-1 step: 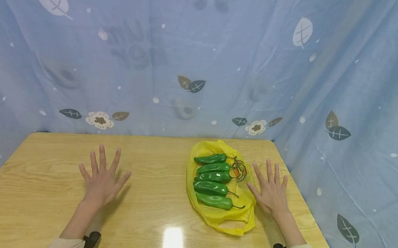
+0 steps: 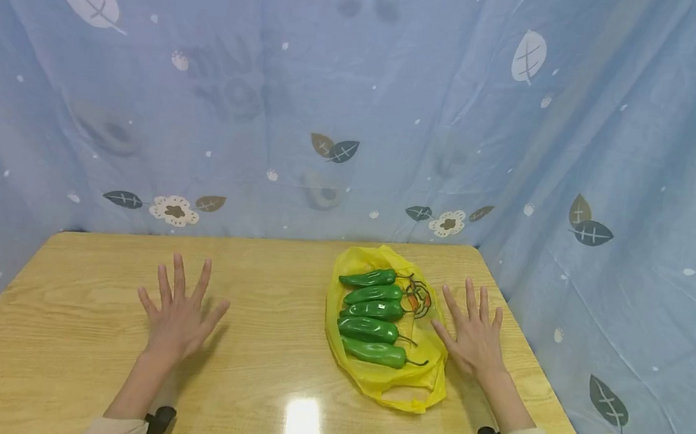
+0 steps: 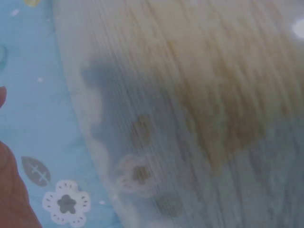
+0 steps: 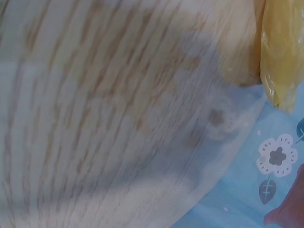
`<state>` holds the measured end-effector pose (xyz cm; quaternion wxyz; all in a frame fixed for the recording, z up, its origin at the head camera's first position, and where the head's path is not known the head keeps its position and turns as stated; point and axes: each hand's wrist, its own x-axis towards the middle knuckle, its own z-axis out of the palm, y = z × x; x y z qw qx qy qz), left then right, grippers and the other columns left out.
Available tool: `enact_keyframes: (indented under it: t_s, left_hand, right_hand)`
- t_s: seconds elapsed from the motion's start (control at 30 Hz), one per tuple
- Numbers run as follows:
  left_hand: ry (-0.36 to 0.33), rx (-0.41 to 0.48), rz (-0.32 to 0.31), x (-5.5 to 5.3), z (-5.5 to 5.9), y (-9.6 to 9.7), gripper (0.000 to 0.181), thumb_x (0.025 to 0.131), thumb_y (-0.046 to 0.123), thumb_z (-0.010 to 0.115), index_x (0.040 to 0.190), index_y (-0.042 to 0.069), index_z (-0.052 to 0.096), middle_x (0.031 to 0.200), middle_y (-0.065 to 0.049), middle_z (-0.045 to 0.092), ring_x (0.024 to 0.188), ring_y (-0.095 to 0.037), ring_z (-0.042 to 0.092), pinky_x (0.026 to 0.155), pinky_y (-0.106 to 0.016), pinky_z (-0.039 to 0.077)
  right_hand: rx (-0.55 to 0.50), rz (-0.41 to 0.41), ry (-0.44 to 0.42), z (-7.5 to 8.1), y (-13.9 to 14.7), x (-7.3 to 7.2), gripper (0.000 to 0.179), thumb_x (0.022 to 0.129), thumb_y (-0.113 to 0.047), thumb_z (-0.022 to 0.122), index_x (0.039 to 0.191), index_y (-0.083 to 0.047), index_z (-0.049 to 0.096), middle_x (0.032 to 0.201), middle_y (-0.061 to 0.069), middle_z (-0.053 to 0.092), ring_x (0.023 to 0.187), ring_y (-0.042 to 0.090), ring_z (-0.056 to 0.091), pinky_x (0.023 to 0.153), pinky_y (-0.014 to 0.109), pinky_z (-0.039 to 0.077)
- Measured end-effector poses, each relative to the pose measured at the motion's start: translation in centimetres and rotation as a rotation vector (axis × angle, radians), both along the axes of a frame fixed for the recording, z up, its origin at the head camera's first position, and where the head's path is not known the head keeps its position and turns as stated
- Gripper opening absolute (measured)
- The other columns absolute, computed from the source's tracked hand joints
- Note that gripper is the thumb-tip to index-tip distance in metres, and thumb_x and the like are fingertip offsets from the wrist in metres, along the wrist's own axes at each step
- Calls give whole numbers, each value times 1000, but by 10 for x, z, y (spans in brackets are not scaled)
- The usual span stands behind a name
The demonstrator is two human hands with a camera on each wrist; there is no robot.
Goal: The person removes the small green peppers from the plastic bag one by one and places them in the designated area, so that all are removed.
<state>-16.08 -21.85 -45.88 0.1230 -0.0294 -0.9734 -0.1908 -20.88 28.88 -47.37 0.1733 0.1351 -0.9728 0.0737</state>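
My left hand (image 2: 176, 323) hovers above the left half of the table with fingers spread, holding nothing. To the right of a yellow plastic bag (image 2: 384, 387), my right hand (image 2: 477, 337) is also spread and holds nothing; its thumb and index finger are nearest the bag's edge. Several long green peppers (image 2: 373, 309) lie in a row on the flattened bag, stems pointing right. Beside their stems is a tangle of thin dark and orange loops (image 2: 418, 300), perhaps rubber bands. The right wrist view shows part of the yellow bag (image 4: 282, 47) and a bit of the right hand (image 4: 289, 204).
The wooden table (image 2: 262, 307) reflects a bright light near its front edge. A blue curtain (image 2: 259, 94) with leaf and flower prints hangs behind it and along both sides. Dark bands (image 2: 159, 422) are on both wrists.
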Motion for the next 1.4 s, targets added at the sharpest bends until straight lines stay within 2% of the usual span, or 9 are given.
enact_keyframes:
  t_s: [0.43,0.57,0.67,0.83,0.9,0.97,1.1,1.2,1.4]
  left_hand:
    - [-17,-18,-10,-2,-4,3,81,96,54,45,156,24,-1,151,-8,-38,135,-35,-35,95,-74,-21]
    - [-15,-23,-9,-2,-7,3,82,96,55,46,156,24,-1,152,-9,-36,136,-36,-33,95,-74,-20]
    - [-20,-34,-5,-1,-8,4,82,96,56,45,155,25,-3,152,-11,-35,136,-37,-33,96,-75,-19]
    - [-35,-30,-15,1,-10,5,82,96,56,44,155,24,-4,151,-13,-34,135,-38,-33,96,-75,-19]
    - [-40,-20,-18,2,-11,6,82,96,55,44,155,23,-4,151,-13,-34,135,-38,-33,95,-74,-21]
    - [-46,-13,-18,3,-11,7,82,96,55,44,155,23,-4,152,-13,-34,135,-38,-33,95,-73,-22]
    - [-63,-13,-18,3,-11,9,81,97,56,42,155,22,-3,152,-14,-33,135,-38,-33,95,-74,-21]
    - [-76,-7,-21,3,-10,10,81,97,54,43,155,21,-1,152,-15,-32,135,-38,-33,96,-75,-19]
    - [-82,-8,-36,2,-5,15,83,96,51,47,155,22,-3,152,-14,-32,135,-39,-32,96,-75,-18]
  right_hand:
    - [19,-27,-35,-2,2,1,69,94,-55,48,152,-25,28,159,17,6,142,46,4,102,76,8]
    - [-8,-39,-102,2,0,4,69,95,-53,47,153,-21,26,159,19,4,141,49,3,102,76,10]
    - [-158,6,-240,9,-5,6,69,100,-47,43,155,-18,14,158,20,-5,140,52,-2,101,76,11]
    - [-504,169,-472,21,-15,6,68,103,-34,43,155,-15,3,158,19,-12,139,51,0,103,73,11]
    - [-524,224,-508,22,-17,5,71,101,-31,49,155,-11,8,158,19,-7,139,51,7,104,72,14]
    - [-474,280,-512,21,-16,3,74,96,-28,59,153,-5,17,158,21,3,139,49,14,105,68,19]
    - [-322,371,-491,13,-11,-5,72,84,-20,75,143,2,41,148,23,35,131,47,35,104,60,32]
    - [-280,413,-498,9,-5,-11,62,79,-18,79,132,1,55,135,19,54,125,43,46,101,55,39]
    - [-317,464,-486,13,-2,-19,39,74,-22,83,106,-3,71,123,17,63,117,41,54,98,54,42]
